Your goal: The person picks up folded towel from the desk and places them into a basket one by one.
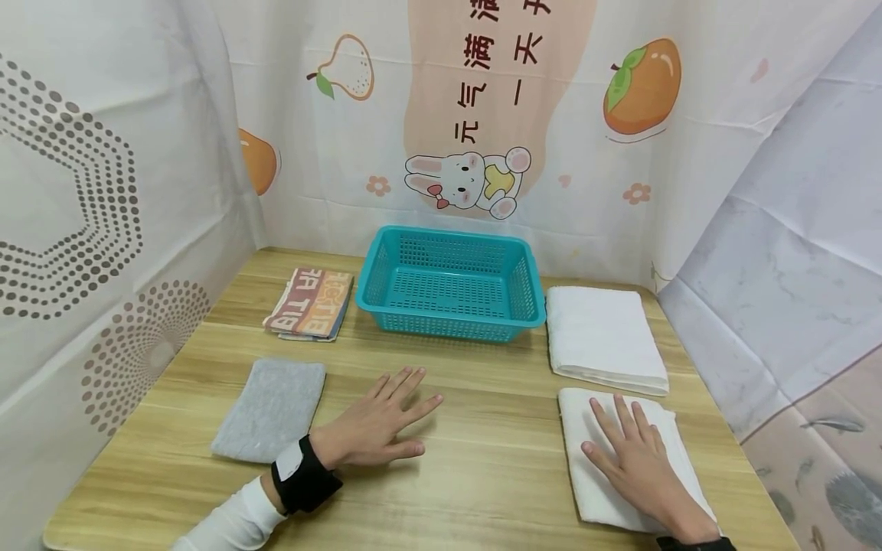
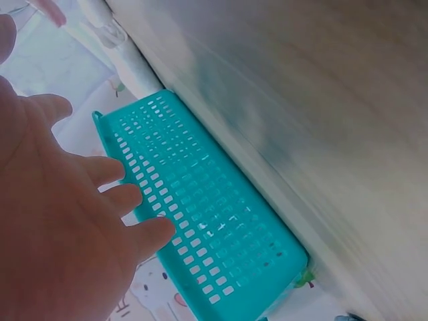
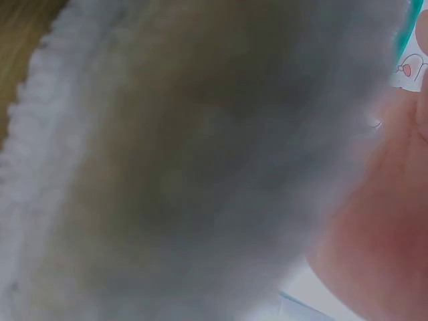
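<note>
One printed curtain (image 1: 448,115) is hanging behind the worktop (image 1: 496,444), 元气满满 running sideways on it. Around one turquoise basket (image 1: 451,295), one printed cloth (image 1: 310,306) is lying left, showing "BIT"; one grey cloth (image 1: 276,405) front-left; one white towel (image 1: 606,337) right; a second white towel (image 1: 596,490) front-right, beneath the right grip (image 1: 637,463), which is lying released. Left grip (image 1: 375,428), also released, is spreading wide before the basket.

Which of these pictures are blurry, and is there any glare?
Head view: mostly sharp, pale sheen on the wooden table. Left wrist view: the table smeared, though holes in the teal basket show clearly. Right wrist view: heavily blurred, mostly filled by the white towel under the right hand, perhaps too close to focus.
</note>
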A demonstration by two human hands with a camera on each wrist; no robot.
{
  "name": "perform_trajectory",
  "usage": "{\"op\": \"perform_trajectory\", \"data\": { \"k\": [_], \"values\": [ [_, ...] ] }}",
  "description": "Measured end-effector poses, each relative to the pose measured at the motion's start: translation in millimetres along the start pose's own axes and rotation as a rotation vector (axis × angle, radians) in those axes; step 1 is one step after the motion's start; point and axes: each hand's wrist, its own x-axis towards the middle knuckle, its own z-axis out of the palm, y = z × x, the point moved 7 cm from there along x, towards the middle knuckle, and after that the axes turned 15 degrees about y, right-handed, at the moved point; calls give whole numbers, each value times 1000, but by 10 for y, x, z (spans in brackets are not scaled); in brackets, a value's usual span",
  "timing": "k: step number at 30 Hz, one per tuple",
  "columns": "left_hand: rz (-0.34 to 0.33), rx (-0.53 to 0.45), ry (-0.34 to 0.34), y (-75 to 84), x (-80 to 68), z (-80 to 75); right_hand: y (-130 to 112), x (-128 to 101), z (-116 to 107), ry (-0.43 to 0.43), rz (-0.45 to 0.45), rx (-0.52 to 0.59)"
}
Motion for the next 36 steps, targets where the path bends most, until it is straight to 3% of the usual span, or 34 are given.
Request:
{"op": "perform_trajectory", "data": {
  "k": [21, 36],
  "values": [
    [15, -2, -25, 106, 110, 50, 282, -64, -17, -18, 89, -7],
    [29, -26, -59, 184, 148, 87, 457, -107, 9, -88, 179, -28]
  ]
}}
